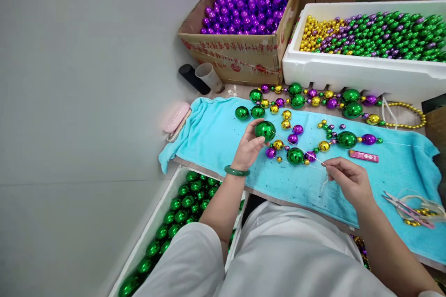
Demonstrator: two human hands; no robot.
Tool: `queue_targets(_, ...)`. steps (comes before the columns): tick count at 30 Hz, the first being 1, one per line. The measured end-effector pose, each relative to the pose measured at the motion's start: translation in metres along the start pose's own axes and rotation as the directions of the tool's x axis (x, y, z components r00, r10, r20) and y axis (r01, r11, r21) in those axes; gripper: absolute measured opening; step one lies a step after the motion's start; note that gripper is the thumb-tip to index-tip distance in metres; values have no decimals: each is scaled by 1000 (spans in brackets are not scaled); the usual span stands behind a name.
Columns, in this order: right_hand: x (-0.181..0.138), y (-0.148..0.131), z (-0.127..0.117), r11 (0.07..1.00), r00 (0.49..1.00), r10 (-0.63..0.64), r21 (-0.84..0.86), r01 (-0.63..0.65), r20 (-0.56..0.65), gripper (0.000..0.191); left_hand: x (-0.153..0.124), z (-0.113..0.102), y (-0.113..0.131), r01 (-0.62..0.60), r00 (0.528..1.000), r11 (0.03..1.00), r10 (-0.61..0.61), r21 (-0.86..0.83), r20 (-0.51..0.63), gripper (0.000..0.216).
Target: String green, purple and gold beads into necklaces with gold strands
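Note:
My left hand (pixel 248 147), a green bangle on its wrist, holds a large shiny green bead (pixel 265 131) above the turquoise towel (pixel 216 134). A thin thread or needle (pixel 301 149) runs from that bead to my right hand (pixel 346 177), whose thumb and fingertips are pinched on its end; which of the two it is I cannot tell. Between the hands lies a partly strung row of beads, with a big green bead (pixel 295 155) in it and a second big green bead (pixel 346 139) further right. Loose gold beads (pixel 286 119), purple ones (pixel 295 134) and two green ones lie behind.
A finished-looking bead necklace (pixel 315 97) stretches along the towel's back edge. Behind stand a cardboard box (pixel 233 55) of purple beads and a white foam box (pixel 358 67) of mixed strands. Pink-handled scissors (pixel 409 211) lie at right; a foam box (pixel 149 222) of green beads sits below left.

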State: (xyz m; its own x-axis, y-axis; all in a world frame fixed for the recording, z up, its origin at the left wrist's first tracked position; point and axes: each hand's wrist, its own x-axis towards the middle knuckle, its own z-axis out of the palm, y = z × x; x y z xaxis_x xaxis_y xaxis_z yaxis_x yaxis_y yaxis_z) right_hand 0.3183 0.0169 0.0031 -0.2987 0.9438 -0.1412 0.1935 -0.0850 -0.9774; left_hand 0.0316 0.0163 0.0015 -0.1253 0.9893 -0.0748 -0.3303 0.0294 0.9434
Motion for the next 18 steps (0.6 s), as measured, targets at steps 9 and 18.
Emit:
queue_targets(9, 8, 7, -9, 996, 998, -28, -80, 32, 50, 20, -4, 8, 0, -174, 977, 925, 120, 337, 174, 85)
queue_targets(18, 14, 27, -6, 1000, 999, -13, -24, 13, 32, 20, -9, 34, 0, -155, 984, 942, 119, 299, 134, 71)
